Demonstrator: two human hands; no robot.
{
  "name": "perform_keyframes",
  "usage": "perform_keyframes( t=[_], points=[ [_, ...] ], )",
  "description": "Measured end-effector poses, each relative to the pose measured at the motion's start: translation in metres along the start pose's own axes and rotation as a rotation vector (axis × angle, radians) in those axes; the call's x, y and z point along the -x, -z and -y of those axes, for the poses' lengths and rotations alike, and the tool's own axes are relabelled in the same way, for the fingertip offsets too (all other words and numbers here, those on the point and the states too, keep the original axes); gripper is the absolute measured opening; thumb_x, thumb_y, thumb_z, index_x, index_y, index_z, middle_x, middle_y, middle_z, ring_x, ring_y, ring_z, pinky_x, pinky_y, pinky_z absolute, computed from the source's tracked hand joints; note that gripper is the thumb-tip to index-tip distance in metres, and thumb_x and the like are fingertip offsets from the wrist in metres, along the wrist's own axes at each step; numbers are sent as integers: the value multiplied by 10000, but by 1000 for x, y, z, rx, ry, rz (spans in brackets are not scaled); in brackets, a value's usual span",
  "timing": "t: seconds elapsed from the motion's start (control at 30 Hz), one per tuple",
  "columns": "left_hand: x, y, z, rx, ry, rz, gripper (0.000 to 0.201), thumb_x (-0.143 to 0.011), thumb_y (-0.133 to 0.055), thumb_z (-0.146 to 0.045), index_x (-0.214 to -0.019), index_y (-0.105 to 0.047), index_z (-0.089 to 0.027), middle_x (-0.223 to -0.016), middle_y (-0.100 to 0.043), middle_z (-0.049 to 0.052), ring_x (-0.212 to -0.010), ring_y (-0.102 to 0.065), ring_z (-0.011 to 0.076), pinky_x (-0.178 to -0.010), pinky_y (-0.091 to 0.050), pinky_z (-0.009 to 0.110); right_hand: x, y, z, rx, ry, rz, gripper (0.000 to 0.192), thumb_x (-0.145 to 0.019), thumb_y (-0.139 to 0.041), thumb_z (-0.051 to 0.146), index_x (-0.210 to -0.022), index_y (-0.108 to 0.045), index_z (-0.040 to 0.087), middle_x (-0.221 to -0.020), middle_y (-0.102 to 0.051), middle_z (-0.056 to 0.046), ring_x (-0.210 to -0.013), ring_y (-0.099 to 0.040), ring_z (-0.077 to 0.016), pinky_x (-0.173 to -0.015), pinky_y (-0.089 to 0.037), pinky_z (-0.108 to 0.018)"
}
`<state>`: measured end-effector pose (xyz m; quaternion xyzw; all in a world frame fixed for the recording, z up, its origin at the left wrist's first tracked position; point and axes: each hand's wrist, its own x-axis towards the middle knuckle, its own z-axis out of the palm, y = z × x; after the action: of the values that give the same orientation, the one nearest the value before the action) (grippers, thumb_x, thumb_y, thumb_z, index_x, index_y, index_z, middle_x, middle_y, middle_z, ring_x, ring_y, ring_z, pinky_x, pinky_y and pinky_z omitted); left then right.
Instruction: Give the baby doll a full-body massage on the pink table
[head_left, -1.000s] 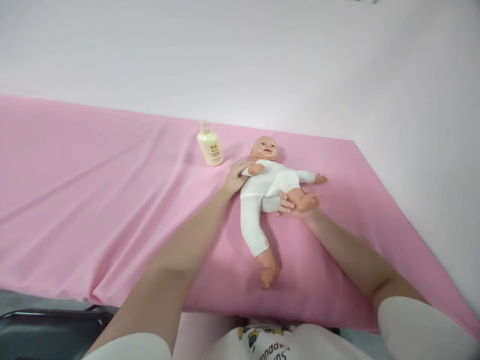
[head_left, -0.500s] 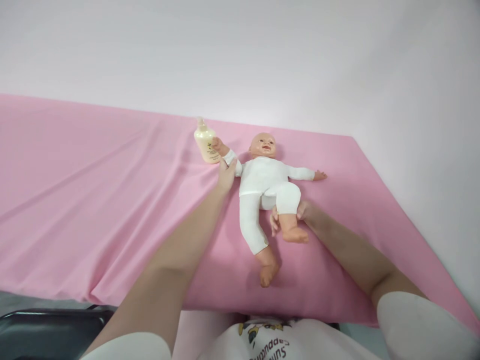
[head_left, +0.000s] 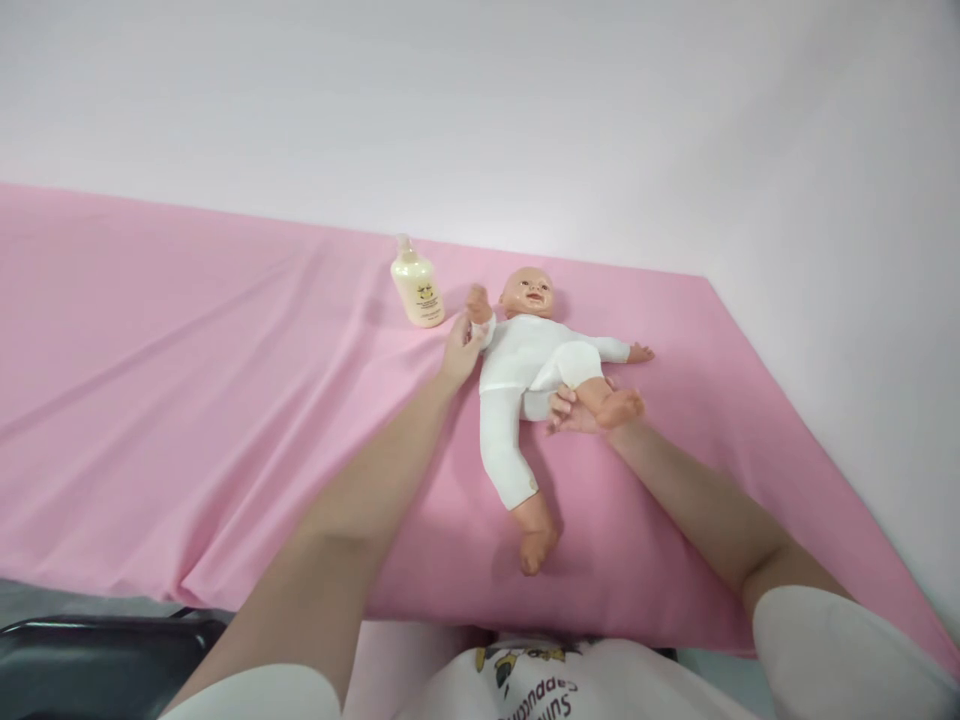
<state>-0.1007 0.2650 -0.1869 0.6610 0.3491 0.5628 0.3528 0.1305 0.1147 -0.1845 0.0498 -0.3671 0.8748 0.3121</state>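
Nearest me, at the lower left, a dark tray (head_left: 97, 655) sits below the hanging edge of the pink sheet (head_left: 187, 420). My forearms reach out over that sheet toward the baby doll (head_left: 525, 365), which lies on its back ahead of me and a little right of centre, head pointing away toward the wall.

One doll leg stretches straight back toward me, its bare foot well inside the near edge of the sheet. My right hand (head_left: 574, 412) is under the other leg: my fingers curl around the ankle and hold it bent, knee raised over the doll's belly, foot pointing right. My left hand (head_left: 459, 350) lies just beside the doll's shoulder, fingers closed lightly around its upper arm at the white sleeve, so the small fist stands up beside the head.

Just beyond my left hand, near that raised fist but apart from it, a cream lotion bottle (head_left: 417, 287) stands upright. Wide wrinkled sheet lies open to the left; on the right its edge runs close past the doll's outstretched arm. Behind is the pale wall (head_left: 480, 110).
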Motion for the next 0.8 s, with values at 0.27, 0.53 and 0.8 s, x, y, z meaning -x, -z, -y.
perform_keyframes(
  t=[0.27,0.53,0.8],
  points=[
    [7,1,-21,-286,-221,238,481,-772,-778,-524,-1135,-713,-214,-1194,-715,114,-1171,-620,333,-1124,-397,497,-3,-5,7,92,57,-293,501,-726,-769,611,-903,-611,170,-921,-619,-43,-918,-647,-228,-986,-537,-466],
    [2,0,-1,17,-43,-155,531,-908,-593,-685,-1160,-574,-217,-1167,-665,110,-1126,-636,259,-1045,-476,418,-4,0,-5,314,-291,251,568,-693,-868,565,-1007,-677,132,-951,-667,-80,-975,-687,-255,-986,-537,-419],
    [-2,3,7,91,51,-256,506,-913,-605,-670,-1163,-527,-237,-1106,-662,82,-1089,-647,232,-984,-502,375,-3,-4,0,416,-523,225,591,-648,-933,539,-969,-671,118,-1011,-697,-124,-1015,-693,-271,-1001,-552,-384]
  ],
)
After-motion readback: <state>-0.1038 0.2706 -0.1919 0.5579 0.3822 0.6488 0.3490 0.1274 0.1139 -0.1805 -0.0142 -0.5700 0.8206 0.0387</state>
